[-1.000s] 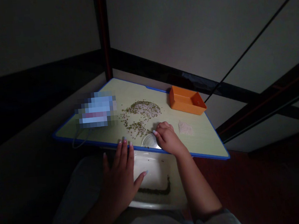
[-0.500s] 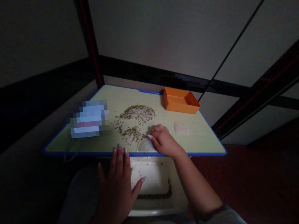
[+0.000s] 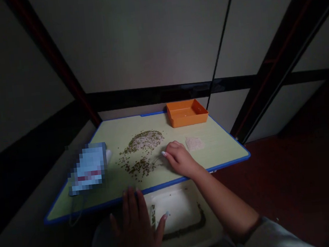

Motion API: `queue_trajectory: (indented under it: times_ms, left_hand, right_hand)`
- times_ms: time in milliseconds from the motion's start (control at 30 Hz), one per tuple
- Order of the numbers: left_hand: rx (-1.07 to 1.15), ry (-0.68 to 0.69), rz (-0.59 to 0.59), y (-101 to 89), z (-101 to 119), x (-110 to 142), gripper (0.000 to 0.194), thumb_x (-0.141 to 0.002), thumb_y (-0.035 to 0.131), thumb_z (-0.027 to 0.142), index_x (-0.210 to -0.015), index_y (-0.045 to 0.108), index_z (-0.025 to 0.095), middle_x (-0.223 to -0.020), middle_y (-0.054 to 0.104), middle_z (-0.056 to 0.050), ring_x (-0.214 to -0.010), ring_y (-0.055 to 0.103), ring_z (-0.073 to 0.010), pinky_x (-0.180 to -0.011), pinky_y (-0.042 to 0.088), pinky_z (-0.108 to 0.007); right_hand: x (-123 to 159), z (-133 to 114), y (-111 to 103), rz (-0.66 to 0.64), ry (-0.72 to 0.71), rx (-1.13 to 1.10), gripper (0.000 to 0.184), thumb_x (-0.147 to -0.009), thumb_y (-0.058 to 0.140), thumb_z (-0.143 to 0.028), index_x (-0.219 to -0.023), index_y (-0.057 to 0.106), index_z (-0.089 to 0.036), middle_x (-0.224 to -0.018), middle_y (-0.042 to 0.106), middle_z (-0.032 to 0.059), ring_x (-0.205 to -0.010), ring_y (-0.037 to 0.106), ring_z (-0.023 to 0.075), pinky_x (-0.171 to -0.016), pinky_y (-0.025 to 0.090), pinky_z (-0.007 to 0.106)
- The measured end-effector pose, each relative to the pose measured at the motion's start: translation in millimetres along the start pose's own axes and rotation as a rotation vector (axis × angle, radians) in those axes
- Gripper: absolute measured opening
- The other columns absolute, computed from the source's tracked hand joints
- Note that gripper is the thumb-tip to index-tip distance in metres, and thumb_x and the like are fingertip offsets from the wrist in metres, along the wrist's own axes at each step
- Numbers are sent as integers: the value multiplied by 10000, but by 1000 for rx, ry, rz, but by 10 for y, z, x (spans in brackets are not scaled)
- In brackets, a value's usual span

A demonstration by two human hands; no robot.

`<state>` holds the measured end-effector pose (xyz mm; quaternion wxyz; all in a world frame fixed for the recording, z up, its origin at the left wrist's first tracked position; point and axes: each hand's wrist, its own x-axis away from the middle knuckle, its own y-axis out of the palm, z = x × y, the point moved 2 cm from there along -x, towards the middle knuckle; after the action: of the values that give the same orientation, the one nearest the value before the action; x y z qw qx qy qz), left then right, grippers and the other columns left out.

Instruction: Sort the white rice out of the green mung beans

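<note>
My right hand [image 3: 181, 158] is closed over the table's front half, gripping a clear, thin-edged round piece [image 3: 156, 160], possibly a lid or shallow dish; most of it is hidden by the fingers. Its edge meets a scatter of small green beans [image 3: 139, 168]. Behind lies a larger heap of green beans mixed with white grains [image 3: 146, 140]. To the right of my hand sits a small patch of white grains [image 3: 194, 143]. My left hand [image 3: 136, 223], fingers spread, is at the table's front edge beside a white basin [image 3: 179, 205] with dark green beans along its inner sides.
An orange rectangular box [image 3: 189, 120] stands at the back right of the pale, blue-edged table [image 3: 219, 149]. A blurred light-blue packet [image 3: 89, 169] with a thin cord lies at the left. Panelled walls [image 3: 145, 43] rise close behind.
The view has turned, so the table sits differently in it. The clear piece, flat near the front edge before, is now at the beans and seems tilted. My left hand stays spread.
</note>
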<state>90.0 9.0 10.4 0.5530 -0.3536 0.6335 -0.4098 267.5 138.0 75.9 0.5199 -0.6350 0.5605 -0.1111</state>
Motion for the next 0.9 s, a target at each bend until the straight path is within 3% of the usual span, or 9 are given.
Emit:
queue_trajectory:
  times_ms: [133, 233, 367, 567, 733, 900]
  left_hand:
    - [-15, -10, -3, -11, -2, -2, 833, -856, 358, 468, -1479, 20, 31, -1551, 216, -279, -1438, 232, -394, -1070, 233, -713]
    - [-45, -6, -33, -34, 17, -8, 819, -851, 360, 482, -1476, 89, 27, -1560, 176, -284, -1452, 196, -393, -1093, 194, -703]
    - [-104, 17, -92, -69, 54, -28, 744, -854, 374, 442, -1454, 215, 32, -1563, 201, -259, -1445, 227, -375, -1118, 146, -686]
    - [-99, 8, -158, -80, 60, -46, 741, -852, 380, 455, -1464, 193, 80, -1575, 216, -206, -1460, 195, -343, -1130, 142, -668]
    - [-93, 1, -118, -71, 57, -41, 725, -861, 353, 450, -1459, 203, 69, -1578, 220, -192, -1457, 203, -332, -1132, 171, -648]
    - [-98, 5, -89, -64, 66, -52, 709, -869, 333, 450, -1446, 243, 49, -1571, 230, -205, -1461, 184, -339, -1116, 203, -650]
  right_hand:
    - [-5, 106, -27, 116, 272, 96, 286, -972, 445, -309, -789, 618, -173, -886, 631, 73, -904, 514, 204, -793, 307, 343]
    - [7, 120, -35, 125, 371, 174, 275, -953, 493, -353, -810, 646, -175, -919, 639, 80, -951, 512, 223, -801, 285, 352]
    - [18, 81, -51, 134, 340, 218, 267, -956, 489, -367, -857, 657, -185, -950, 637, 69, -977, 503, 221, -810, 276, 346]
    - [15, 57, -54, 84, 330, 236, 263, -962, 469, -353, -882, 666, -196, -979, 634, 76, -993, 486, 226, -806, 274, 351]
    - [47, 66, -139, 146, 290, 201, 279, -970, 422, -291, -857, 647, -172, -964, 621, 72, -964, 485, 202, -810, 286, 341]
    - [90, 95, -218, 44, 148, 135, 263, -947, 470, -304, -814, 648, -164, -912, 610, 52, -931, 484, 178, -806, 288, 324]
